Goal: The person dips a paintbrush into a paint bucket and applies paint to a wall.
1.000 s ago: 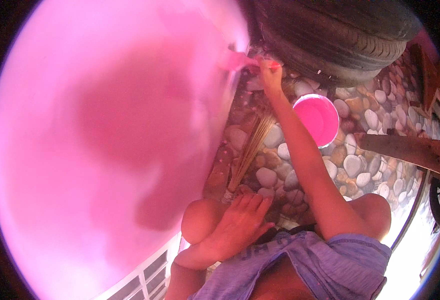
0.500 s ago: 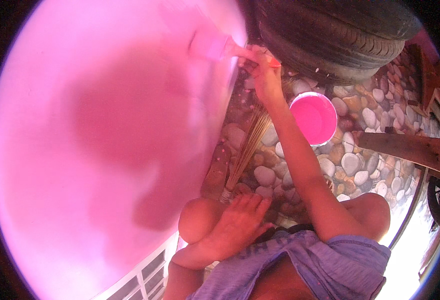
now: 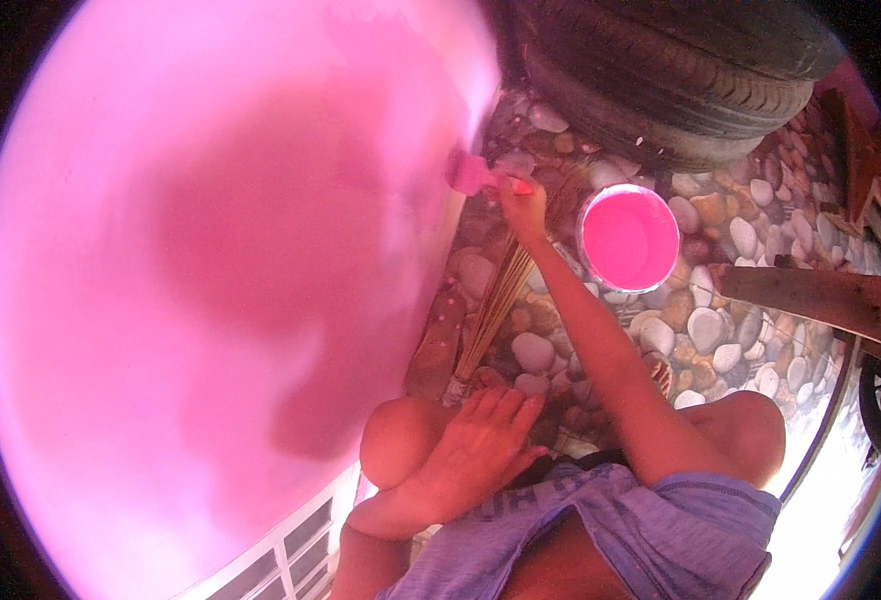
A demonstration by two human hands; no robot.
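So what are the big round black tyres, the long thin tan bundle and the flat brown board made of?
Big round black tyres: probably rubber, dull, with grooved tread. Long thin tan bundle: likely dried plant stems, matte, in fine stiff strands. Flat brown board: maybe wood, dull and plank-shaped; grain unclear.

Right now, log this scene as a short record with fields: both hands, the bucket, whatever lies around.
Right hand: fingers closed on a paintbrush
Brush position: at the right edge of the pink surface; contact unclear
Left hand: beside the left knee, nothing visible in its grasp
Bucket: pale rim, pink paint inside, right of the right hand
Stick broom: partly hidden by the right arm
Tires: dark, beyond the bucket
Floor: pebble-patterned
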